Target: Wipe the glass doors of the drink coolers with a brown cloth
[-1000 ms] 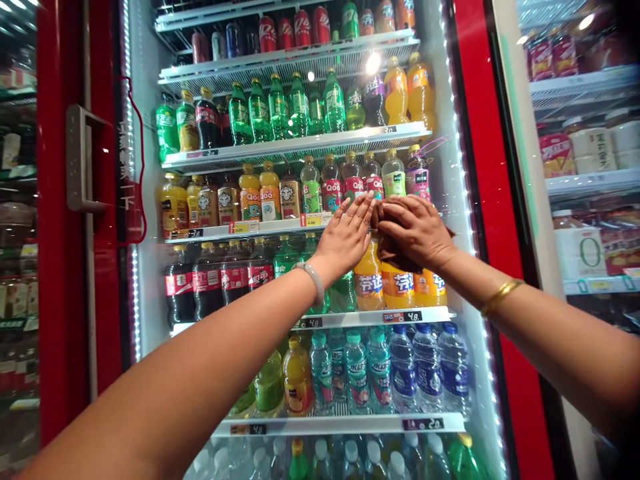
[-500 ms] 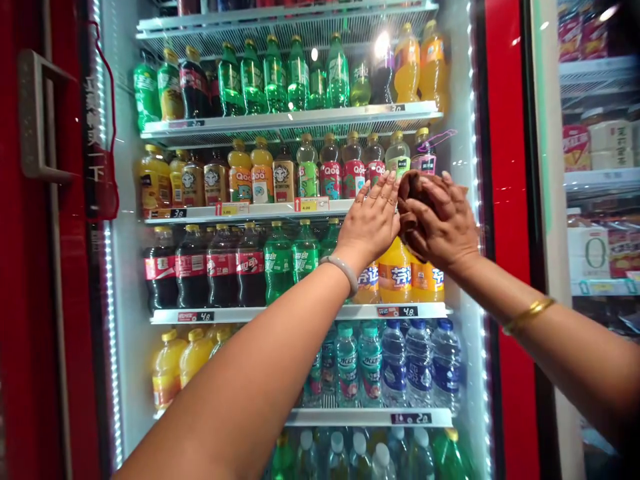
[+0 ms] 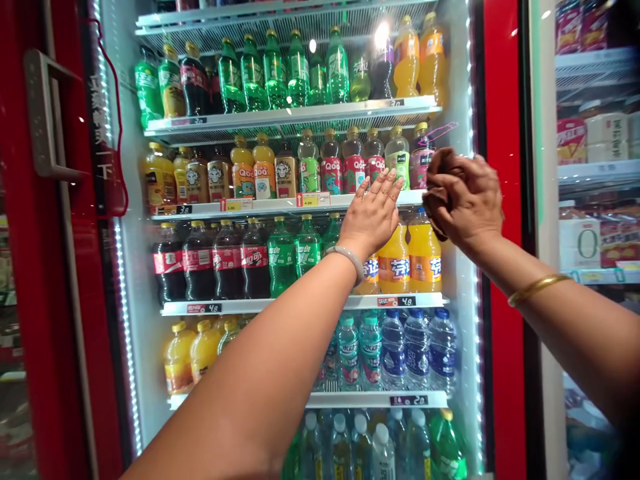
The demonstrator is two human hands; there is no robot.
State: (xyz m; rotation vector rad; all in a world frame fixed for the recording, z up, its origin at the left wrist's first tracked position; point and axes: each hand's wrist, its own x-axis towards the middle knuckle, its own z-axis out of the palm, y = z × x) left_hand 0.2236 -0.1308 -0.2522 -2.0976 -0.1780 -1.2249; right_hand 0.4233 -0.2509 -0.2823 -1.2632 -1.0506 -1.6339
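My left hand lies flat with fingers stretched out against the glass door of a drinks fridge, a grey bangle on its wrist. To its right, my right hand presses a bunched brown cloth on the glass near the door's right side. The cloth partly sticks out past the fingers. A gold bangle circles my right wrist. Pink marks show on the glass just above the cloth. Behind the door, orange soda bottles stand below my hands.
Shelves behind the glass carry many drink bottles. A metal door handle sits at the left, on the red frame. The red right frame borders another shelf unit with packaged goods.
My right hand has moved right with the cloth, away from my left hand. The left hand stays nearly in place on the glass. The view has shifted slightly.
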